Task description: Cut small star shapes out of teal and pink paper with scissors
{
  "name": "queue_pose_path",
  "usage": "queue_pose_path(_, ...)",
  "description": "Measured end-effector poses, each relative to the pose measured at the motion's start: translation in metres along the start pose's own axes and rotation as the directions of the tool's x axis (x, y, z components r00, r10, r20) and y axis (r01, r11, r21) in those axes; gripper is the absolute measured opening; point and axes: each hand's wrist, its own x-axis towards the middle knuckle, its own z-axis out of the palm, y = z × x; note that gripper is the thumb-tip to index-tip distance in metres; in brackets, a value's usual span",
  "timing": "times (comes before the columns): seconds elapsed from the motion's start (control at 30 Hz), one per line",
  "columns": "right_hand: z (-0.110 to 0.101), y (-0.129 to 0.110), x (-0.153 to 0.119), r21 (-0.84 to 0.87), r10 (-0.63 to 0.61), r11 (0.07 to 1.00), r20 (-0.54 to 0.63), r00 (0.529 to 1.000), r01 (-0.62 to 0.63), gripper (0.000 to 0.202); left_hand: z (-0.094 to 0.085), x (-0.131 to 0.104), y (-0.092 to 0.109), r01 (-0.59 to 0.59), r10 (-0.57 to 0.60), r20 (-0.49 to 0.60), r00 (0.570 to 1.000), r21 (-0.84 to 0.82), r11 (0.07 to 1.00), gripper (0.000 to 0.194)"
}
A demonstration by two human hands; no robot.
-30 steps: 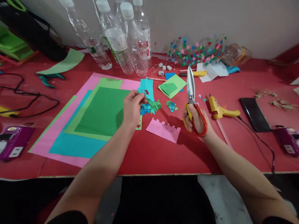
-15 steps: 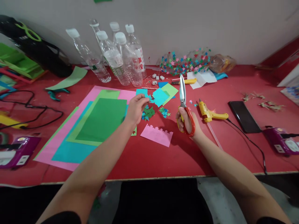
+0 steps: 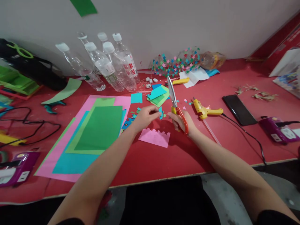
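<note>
My right hand (image 3: pixel 181 122) grips a pair of scissors (image 3: pixel 172 90) with red and yellow handles, its blades pointing up and away from me. Thumb and fingers of my left hand (image 3: pixel 147 118) are pinched together beside the scissors; a bit of blue shows at the fingertips, but I cannot tell whether it is held. Below the left hand lies a pink paper piece (image 3: pixel 154 138) with a notched top edge. Small paper stars (image 3: pixel 163 115) are partly hidden behind that hand. Farther back are blue paper (image 3: pixel 157 92) and a light green sheet (image 3: pixel 165 92).
Stacked coloured sheets (image 3: pixel 98 128) lie left. Several plastic bottles (image 3: pixel 110 67) stand by the wall, near a star-covered clear bottle (image 3: pixel 175 64). To the right are a yellow glue gun (image 3: pixel 206 110), its cord, a phone (image 3: pixel 239 110) and a purple power strip (image 3: pixel 276 129).
My left hand has moved right and toward me, closer to the scissors. The blue paper now lies differently on the light green sheet. The camera view has shifted and tilted slightly.
</note>
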Motion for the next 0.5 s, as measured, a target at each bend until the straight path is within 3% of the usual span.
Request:
queue_pose_path(0.1,0.001,-0.006,-0.005,-0.037,-0.001,0.999,0.062,0.998,0.003,0.033,0.010,-0.011,0.007,-0.021,0.023,0.160,0.987,-0.016,1.000,0.013)
queue_pose_path(0.17,0.001,-0.012,-0.008,-0.071,0.017,0.997,0.122,0.992,-0.008,0.029,0.013,-0.015,0.009,-0.062,0.057,0.177,0.983,0.023,0.998,0.011)
queue_pose_path(0.27,0.001,-0.019,-0.012,-0.138,0.018,0.990,0.143,0.990,0.002,0.029,0.014,-0.020,0.011,-0.094,0.090,0.132,0.987,0.024,0.995,0.007)
queue_pose_path(0.37,0.005,-0.023,-0.014,-0.104,-0.050,0.993,0.078,0.996,0.058,0.036,0.015,-0.026,0.013,-0.015,0.026,0.057,0.998,-0.184,0.983,0.014)
queue_pose_path(0.5,0.010,-0.027,-0.016,-0.040,-0.154,0.987,0.049,0.987,0.156,0.041,0.018,-0.033,0.018,0.049,-0.074,-0.040,0.996,-0.437,0.898,0.017)
